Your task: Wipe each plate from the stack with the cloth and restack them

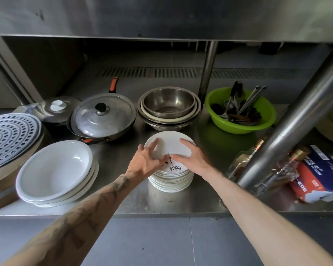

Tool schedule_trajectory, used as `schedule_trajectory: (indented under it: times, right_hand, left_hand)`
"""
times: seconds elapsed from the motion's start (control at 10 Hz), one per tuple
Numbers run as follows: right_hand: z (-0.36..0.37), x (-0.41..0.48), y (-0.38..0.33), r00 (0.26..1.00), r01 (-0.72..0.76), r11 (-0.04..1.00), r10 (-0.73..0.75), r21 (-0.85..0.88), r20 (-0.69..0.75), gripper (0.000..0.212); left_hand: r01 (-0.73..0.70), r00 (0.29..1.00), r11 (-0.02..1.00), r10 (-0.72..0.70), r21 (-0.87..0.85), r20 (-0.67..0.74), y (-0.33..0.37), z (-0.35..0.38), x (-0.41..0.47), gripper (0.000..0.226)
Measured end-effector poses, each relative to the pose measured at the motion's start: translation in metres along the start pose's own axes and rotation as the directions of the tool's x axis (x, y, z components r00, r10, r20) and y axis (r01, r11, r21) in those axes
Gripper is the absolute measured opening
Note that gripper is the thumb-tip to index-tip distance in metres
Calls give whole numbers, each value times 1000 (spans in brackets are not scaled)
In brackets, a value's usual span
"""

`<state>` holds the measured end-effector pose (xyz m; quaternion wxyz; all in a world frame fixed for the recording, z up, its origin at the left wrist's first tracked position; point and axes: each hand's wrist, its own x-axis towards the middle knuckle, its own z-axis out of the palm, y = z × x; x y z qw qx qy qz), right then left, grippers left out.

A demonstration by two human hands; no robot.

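A stack of white plates (171, 181) stands on the steel lower shelf (181, 206), near its front edge. The top plate (169, 144) is raised and shifted back off the stack, baring black brush marks on the plate below. My left hand (144, 164) holds the top plate's near left rim, fingers spread over its face. My right hand (190, 160) holds the near right rim, with fingers laid on top and the thumb along the edge. No cloth is in view.
Stacked large white bowls (54, 169) sit to the left, beside a perforated tray (8, 139). Behind are a lidded wok (102, 116), nested steel bowls (169, 108) and a green basin of utensils (240, 121). Steel legs (296, 121), bottles (244, 162) and a box (319, 177) crowd the right.
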<state>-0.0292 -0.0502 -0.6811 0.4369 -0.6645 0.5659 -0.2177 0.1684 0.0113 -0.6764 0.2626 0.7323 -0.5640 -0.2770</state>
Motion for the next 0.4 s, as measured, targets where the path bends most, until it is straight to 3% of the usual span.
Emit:
schedule_trajectory:
  times: [0.2,0.4]
  right_hand:
    - [-11,-22,-18,999,-14,971,25,-239,43,81]
    - [-41,-82,-74,997,65,840,-30,-538,73,80]
  left_hand:
    - [-38,999,970,31,242,31,16,-17,-25,72]
    - [-127,991,863,126,489,36,50,-68,-74,74]
